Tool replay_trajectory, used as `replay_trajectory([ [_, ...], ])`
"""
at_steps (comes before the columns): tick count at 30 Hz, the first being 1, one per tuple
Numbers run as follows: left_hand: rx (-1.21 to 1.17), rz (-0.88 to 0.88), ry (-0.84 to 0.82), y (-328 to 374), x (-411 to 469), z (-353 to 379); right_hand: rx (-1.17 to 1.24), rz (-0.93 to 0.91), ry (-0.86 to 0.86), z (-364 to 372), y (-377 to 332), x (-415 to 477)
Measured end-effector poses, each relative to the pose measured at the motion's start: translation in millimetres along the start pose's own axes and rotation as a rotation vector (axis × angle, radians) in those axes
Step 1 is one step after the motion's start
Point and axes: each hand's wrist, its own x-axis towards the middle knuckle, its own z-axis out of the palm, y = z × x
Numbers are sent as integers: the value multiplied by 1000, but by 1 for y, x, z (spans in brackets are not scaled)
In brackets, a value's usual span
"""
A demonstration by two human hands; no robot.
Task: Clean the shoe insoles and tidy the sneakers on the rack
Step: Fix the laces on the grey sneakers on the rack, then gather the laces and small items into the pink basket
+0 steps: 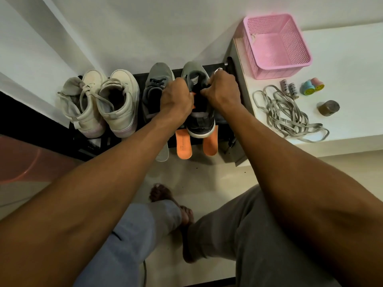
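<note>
Both hands are on one sneaker (198,121) on the rack (215,65). The left hand (176,98) has its fingers curled over the left edge of the sneaker's opening and grips it. The right hand (219,92) has its fingers curled over the right edge and grips it too, with a ring on one finger. The fingertips of the two hands are close together over the opening. A small orange bit shows between them; I cannot tell what it is.

The sneaker's toe points away past the fingers and its dark heel sits below the wrists at the rack's front edge. An orange insole (183,146) sticks out from under the heel, below the left wrist. A second orange insole (210,145) sticks out below the right wrist. A grey insole (162,154) hangs over the edge just left of the first orange one.

The other grey sneaker (154,88) is just left of the left hand's fingers, partly under that hand. Two white high-tops (120,104) stand further left, well apart from the fingers, with loose laces.

Right of the right hand's fingers is a white counter (352,65). On it is a tangle of grey laces (286,114), near the right wrist. Beyond the fingers to the right is a pink basket (259,56). Further right are small colored rolls (313,88) and a dark cylinder (328,107).
</note>
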Motion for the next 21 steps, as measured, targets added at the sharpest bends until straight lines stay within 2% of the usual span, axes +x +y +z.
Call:
replay_trajectory([
  [5,117,29,-71,8,-7,-13,23,10,-57,-12,1,-3],
  [9,195,81,-15,27,-22,-35,60,28,-34,-40,9,-6],
  [12,118,173,33,45,-38,-45,65,51,42,-70,23,-7],
  [15,6,214,30,67,-53,-42,-23,87,40,-102,49,-9],
  [21,-143,234,-166,109,-68,-17,-218,199,-164,-146,109,-13],
])
